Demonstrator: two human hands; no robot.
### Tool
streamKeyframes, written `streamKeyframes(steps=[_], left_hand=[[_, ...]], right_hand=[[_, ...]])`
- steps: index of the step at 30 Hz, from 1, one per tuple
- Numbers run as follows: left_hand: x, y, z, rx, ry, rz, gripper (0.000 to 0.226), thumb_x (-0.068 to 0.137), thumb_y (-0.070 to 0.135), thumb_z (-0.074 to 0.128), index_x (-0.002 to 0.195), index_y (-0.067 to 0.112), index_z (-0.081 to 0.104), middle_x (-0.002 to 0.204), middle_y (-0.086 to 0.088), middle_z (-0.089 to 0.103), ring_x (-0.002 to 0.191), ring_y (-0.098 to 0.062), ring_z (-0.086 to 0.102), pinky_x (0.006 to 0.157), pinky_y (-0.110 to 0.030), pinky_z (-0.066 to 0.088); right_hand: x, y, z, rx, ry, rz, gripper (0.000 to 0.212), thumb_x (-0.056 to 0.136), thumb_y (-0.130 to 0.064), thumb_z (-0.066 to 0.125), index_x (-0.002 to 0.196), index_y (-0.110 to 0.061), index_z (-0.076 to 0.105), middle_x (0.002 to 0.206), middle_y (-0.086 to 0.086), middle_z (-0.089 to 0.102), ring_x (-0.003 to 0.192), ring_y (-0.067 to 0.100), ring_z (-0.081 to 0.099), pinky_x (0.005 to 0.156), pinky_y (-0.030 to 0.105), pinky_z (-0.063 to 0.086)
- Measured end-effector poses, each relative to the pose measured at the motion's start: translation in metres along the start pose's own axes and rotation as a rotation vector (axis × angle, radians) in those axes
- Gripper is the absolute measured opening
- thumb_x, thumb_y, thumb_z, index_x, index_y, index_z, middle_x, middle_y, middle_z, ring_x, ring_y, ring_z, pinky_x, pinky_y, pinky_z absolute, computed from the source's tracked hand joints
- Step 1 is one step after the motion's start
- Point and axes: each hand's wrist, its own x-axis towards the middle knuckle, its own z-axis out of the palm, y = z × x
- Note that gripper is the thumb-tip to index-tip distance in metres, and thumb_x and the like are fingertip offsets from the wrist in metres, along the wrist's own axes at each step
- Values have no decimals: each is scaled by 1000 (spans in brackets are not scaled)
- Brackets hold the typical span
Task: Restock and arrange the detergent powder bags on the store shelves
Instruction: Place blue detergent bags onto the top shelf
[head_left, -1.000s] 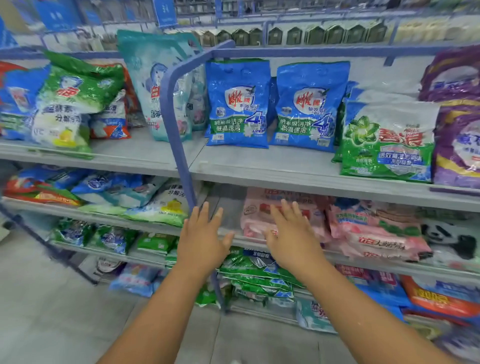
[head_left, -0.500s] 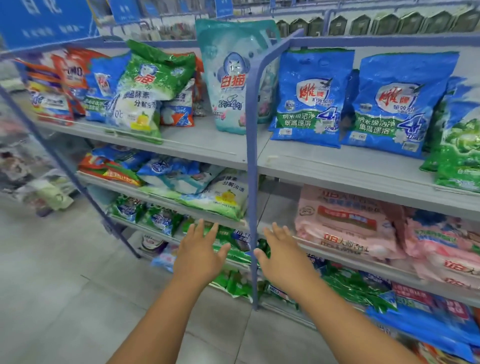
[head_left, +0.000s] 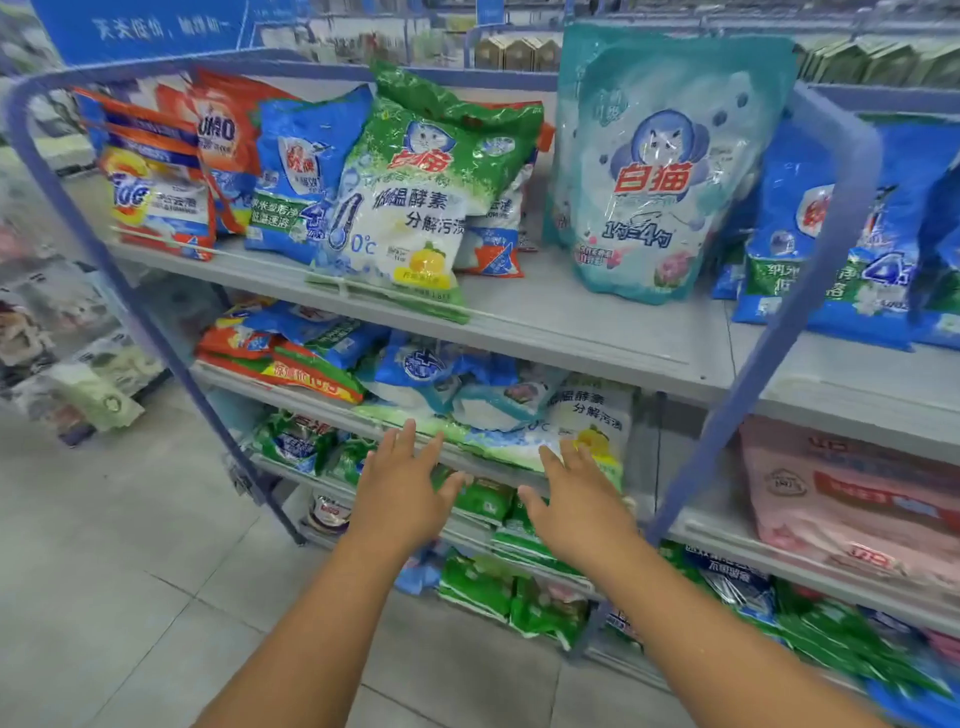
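Since a second ago, the view has been shifted left along the shelves. Both grips are held wide and empty: left hand (head_left: 400, 493) and right hand (head_left: 582, 501) are spread at lower centre, toward the flat-lying white-and-green plastic detergent bag (head_left: 524, 436) on the grey metal middle shelf (head_left: 332, 410), likely next to be straightened.

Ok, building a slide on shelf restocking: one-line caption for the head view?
Both open hands, left hand and right hand, reach toward a flat white-and-green detergent powder bag on the grey metal second shelf.
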Motion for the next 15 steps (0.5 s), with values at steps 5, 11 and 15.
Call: streamKeyframes(steps=[5, 11, 15], left_hand=[[55, -31, -3, -44, 3, -9, 71, 100, 61, 40, 161, 31, 18, 170, -5, 2, 157, -27, 0, 127, -45, 11], [108, -52, -9, -119, 12, -68, 71, 101, 57, 44, 161, 30, 19, 170, -4, 1, 157, -27, -1, 126, -43, 12], [140, -72, -22, -93, 9, -91, 71, 101, 56, 45, 161, 29, 19, 170, -7, 4, 156, -31, 5, 124, -46, 18]], right_hand=[[52, -25, 6, -13, -22, 32, 71, 104, -53, 35, 162, -20, 11, 171, 6, -3, 157, 28, -1, 127, 44, 12], [122, -50, 17, 116, -41, -26, 69, 105, -48, 41, 162, -19, 16, 171, 5, 3, 157, 24, 4, 126, 40, 16], [151, -86, 28, 217, -45, -86, 67, 104, -45, 44, 161, -18, 21, 170, 5, 11, 157, 21, 10, 125, 38, 20]])
